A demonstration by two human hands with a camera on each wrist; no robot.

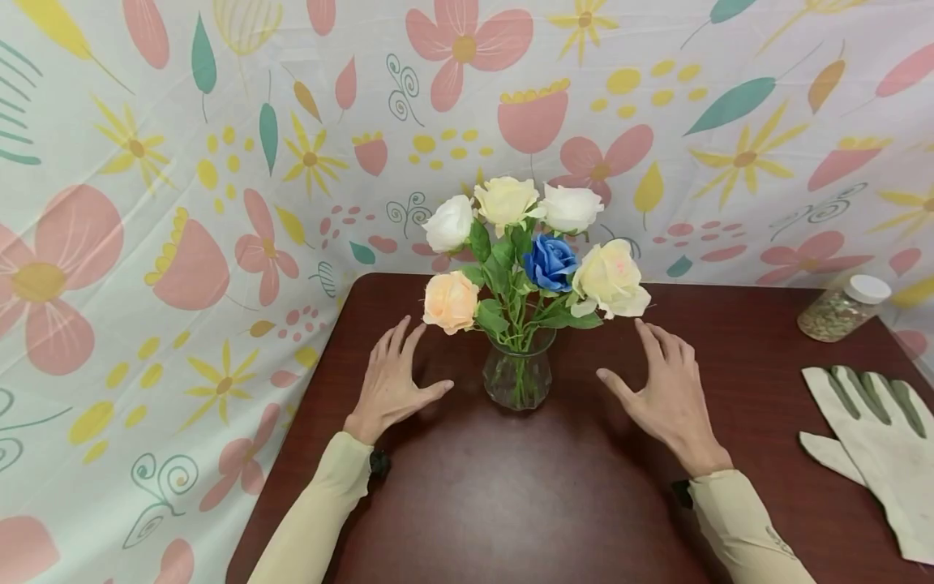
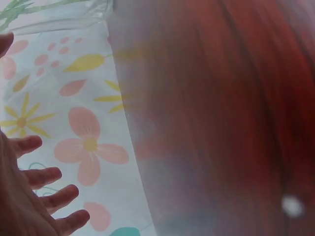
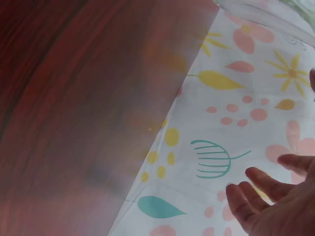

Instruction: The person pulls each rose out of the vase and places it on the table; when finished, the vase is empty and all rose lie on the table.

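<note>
A clear glass vase (image 1: 518, 375) stands upright on the dark wooden table, holding several roses: a blue rose (image 1: 551, 263), a peach rose (image 1: 451, 302), and white and cream ones. To the vase's left, the left hand (image 1: 394, 380) is held with fingers spread and touches nothing; its fingertips are just below the peach rose. On the other side, the right hand (image 1: 666, 397) has its fingers apart and empty, below the large cream rose (image 1: 610, 279). The wrist views show the left hand (image 2: 34, 196) and the right hand (image 3: 275, 196) with nothing between their fingers.
A jar with a white lid (image 1: 839, 310) stands at the table's back right. Nearer, a pair of white and green gloves (image 1: 868, 446) lies on the right side. A flower-patterned cloth (image 1: 219, 162) hangs behind and to the left of the table (image 1: 467, 503).
</note>
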